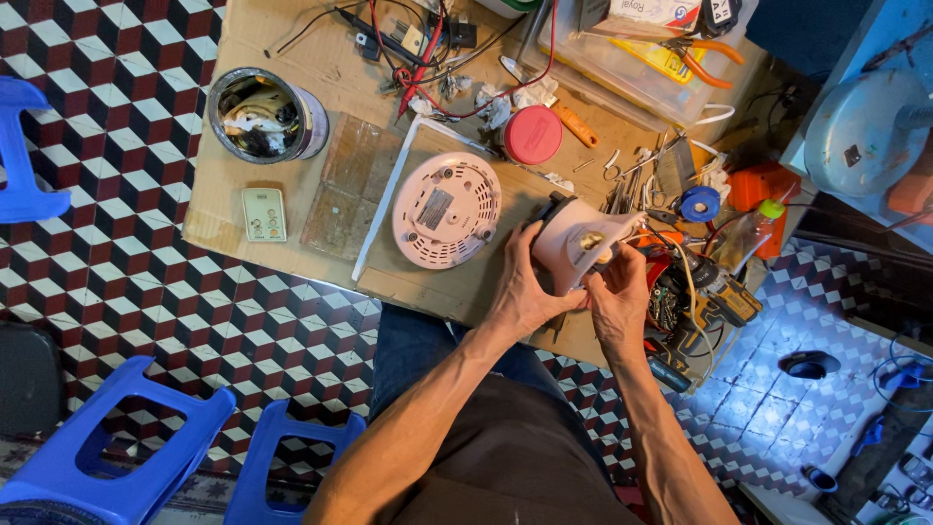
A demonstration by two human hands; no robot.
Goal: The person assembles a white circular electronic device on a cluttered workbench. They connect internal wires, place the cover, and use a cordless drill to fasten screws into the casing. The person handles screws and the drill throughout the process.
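Pink casing (575, 243), a small appliance part with wires trailing from its right side, sits at the near right of the cardboard surface (292, 39), held up between both hands. Left hand (525, 292): grip clamped on the casing's left and near side, thumb along its edge. Right hand (619, 292): fingertips pinched together at the casing's near right corner, close to a brass-coloured fitting; whether they hold a wire or the casing itself cannot be told.

Just left of the casing lies a round pink base plate (447, 210), underside up, with vent slots. Farther left, a wooden block (350, 185), a small white remote (263, 214), and a shiny metal pot (264, 115) with crumpled paper inside. Beyond the casing, a red lid (533, 134) and an orange-handled screwdriver (576, 124). To the right, a yellow cordless drill (714, 292) beside loose tools and tangled wires. Blue plastic stools (126, 437) stand on the checkered floor, near left.
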